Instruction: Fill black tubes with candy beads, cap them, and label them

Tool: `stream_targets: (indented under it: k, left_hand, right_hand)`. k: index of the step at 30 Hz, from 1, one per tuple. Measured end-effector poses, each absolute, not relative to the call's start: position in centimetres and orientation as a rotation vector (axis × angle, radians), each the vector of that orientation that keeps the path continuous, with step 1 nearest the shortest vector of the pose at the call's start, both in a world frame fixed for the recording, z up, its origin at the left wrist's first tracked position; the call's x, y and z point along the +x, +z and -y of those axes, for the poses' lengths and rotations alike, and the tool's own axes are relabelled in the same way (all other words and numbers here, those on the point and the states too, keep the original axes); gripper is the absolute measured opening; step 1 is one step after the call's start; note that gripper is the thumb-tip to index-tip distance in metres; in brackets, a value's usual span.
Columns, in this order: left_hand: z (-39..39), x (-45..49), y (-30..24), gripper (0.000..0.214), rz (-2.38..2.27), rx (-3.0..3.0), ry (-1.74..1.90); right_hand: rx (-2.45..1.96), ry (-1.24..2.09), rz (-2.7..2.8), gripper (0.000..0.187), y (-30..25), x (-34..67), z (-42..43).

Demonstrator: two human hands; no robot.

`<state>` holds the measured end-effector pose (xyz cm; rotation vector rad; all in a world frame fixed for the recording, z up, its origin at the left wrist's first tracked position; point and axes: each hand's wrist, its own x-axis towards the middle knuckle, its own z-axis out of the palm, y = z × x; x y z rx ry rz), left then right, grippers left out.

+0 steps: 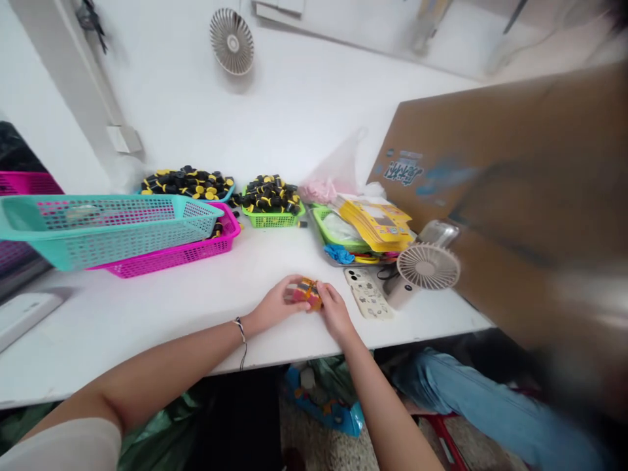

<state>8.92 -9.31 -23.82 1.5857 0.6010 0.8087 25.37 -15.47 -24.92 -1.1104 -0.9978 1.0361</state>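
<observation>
Above the table's front edge, a small orange and red patterned packet (308, 293) is held between my two hands. My left hand (280, 304) wraps its left side, the thumb lying along the lower edge. On the other side, my right hand (334, 309) pinches the packet's right edge with thumb and fingers. Its surface looks glossy and multicoloured; what is inside I cannot make out. A phone in a cream patterned case (367, 293) lies just right of my right hand.
Black and yellow small parts fill a green basket (273, 221) and a blue one behind. A turquoise basket (132, 229) rests on a magenta basket (171, 258). Yellow printed cards (375, 226) lie right, near a small fan (426, 267) and large cardboard (490, 170). A person's jeans (471, 386) show lower right.
</observation>
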Motion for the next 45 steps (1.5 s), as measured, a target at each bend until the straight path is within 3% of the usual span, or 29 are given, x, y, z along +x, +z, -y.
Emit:
stream_targets:
  k: [3, 6, 8, 14, 33, 42, 45]
  left_hand:
    - [8.8, 8.7, -24.0, 0.059, -0.627, 1.521, 0.793]
    - [8.4, 8.3, -24.1, 0.053, -0.646, 1.462, 0.776]
    - [8.2, 8.0, -23.9, 0.051, -0.646, 1.441, 0.755]
    - [8.1, 7.2, -23.2, 0.045, -0.557, 1.395, 0.658]
    - [7.1, 7.1, -22.7, 0.032, -0.409, 1.229, 0.507]
    - [7.1, 7.3, -23.5, 0.051, -0.309, 1.07, 0.435]
    - [7.4, 7.5, -23.4, 0.048, -0.318, 0.985, 0.42]
  right_hand:
    - [-1.086, 1.043, 1.026, 0.036, -24.6, 25.0, 15.9]
    - [-1.082, 1.034, 1.058, 0.059, -24.4, 24.8, 16.3]
    - [-1.095, 1.035, 1.07, 0.064, -24.2, 24.7, 16.3]
    - [-1.124, 1.051, 1.088, 0.04, -24.6, 25.1, 16.2]
    - [-1.156, 1.024, 0.963, 0.035, -24.2, 24.4, 16.1]
    - [-1.124, 1.153, 0.94, 0.027, -24.3, 24.8, 15.9]
    - [-1.113, 1.195, 0.937, 0.028, -24.1, 24.8, 15.9]
